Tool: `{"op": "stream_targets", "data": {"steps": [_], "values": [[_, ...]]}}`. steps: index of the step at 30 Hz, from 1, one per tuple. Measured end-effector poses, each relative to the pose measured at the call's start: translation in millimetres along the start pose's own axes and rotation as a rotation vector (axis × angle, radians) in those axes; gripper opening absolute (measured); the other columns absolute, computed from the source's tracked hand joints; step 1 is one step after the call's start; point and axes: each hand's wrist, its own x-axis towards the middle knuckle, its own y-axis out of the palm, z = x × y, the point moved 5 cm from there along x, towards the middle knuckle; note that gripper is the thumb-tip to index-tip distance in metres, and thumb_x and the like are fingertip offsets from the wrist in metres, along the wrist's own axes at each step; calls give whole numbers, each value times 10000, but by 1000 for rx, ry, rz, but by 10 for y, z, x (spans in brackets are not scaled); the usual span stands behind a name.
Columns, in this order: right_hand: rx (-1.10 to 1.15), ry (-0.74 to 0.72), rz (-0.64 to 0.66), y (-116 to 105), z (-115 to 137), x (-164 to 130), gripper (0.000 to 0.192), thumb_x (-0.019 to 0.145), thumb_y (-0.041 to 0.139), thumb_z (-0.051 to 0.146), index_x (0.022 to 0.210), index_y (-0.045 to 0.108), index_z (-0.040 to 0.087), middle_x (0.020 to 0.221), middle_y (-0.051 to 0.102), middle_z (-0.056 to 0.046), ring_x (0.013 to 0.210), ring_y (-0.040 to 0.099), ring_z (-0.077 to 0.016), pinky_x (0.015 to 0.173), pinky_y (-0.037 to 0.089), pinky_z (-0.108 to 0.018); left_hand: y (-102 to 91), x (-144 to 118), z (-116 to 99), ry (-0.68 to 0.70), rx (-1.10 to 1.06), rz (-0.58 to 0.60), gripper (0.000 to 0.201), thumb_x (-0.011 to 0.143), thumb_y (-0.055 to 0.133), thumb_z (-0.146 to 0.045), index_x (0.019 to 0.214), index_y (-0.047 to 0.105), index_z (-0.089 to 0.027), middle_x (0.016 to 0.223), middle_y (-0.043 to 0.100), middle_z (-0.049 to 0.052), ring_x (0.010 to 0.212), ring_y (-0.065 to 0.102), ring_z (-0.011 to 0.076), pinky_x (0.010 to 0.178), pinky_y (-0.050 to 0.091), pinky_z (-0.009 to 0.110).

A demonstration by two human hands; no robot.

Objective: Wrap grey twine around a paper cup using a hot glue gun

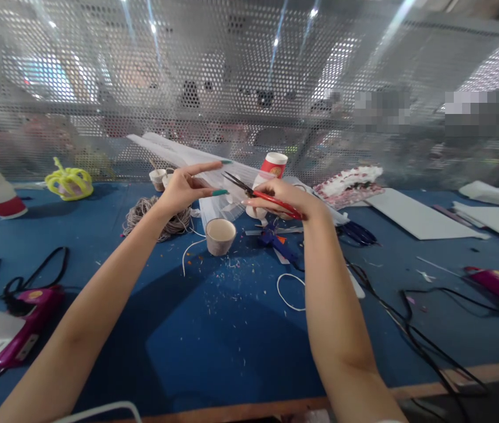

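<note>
Over the middle of the blue surface (pixel 240 329), my right hand (pixel 282 200) grips red-handled scissors (pixel 262 195), fingers curled through the loops and the dark blades parted, their tips aimed at my left hand (pixel 184 189). That hand is half spread: index finger stretched out, thumb and the other fingers curved, and whether they pinch a thread or a strip of the clear sheet (pixel 196 160) behind them I cannot tell. The danger, as I judge it, is closeness: the blade tips sit near my left fingertips, and a snap taken without looking could nick a finger or a long painted nail rather than the material. Both arms hang in the air with nothing to steady them, so a wobble could send the cut crooked. Just below my hands an open paper cup (pixel 220 235) stands upright, and a dropped offcut or a lowered wrist might tip it. A bundle of twine (pixel 148 216) lies beside my left forearm, a white loop of cord (pixel 289 292) lies by my right, and black cables (pixel 412 329) trail toward the near right edge, any of which a sleeveless elbow could snag. A pink tool (pixel 9 335) rests at the near left corner, well apart.
</note>
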Motion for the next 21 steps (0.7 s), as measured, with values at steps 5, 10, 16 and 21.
{"op": "stream_targets", "data": {"steps": [5, 10, 16, 21], "values": [[25, -66, 4, 9, -8, 44, 424, 748, 770, 483, 536, 543, 195, 412, 366, 77, 390, 308, -51, 405, 178, -249, -11, -3, 4, -17, 25, 7, 611, 617, 838, -136, 1210, 707, -205, 1166, 745, 78, 682, 707, 148, 651, 618, 270], [56, -70, -6, 6, -6, 70, 421, 704, 785, 524, 538, 586, 191, 393, 407, 74, 364, 328, -48, 372, 192, -233, -13, -2, -10, -2, 52, 33, 619, 612, 850, -163, 1212, 708, -219, 1267, 705, 81, 650, 689, 128, 613, 605, 263], [36, -32, 3, 3, 15, 66, 367, 722, 792, 460, 565, 625, 173, 409, 444, 61, 378, 366, -52, 377, 237, -229, -12, -3, -13, 3, 63, 73, 631, 626, 853, -163, 1234, 692, -208, 1273, 702, 84, 689, 692, 135, 631, 600, 254], [-6, -23, -9, 2, 6, 82, 384, 752, 776, 454, 560, 615, 163, 416, 449, 56, 371, 366, -48, 373, 242, -228, -6, -3, -17, 15, 96, 91, 630, 638, 837, -157, 1249, 681, -176, 1219, 723, 97, 621, 653, 89, 559, 557, 200]]}}
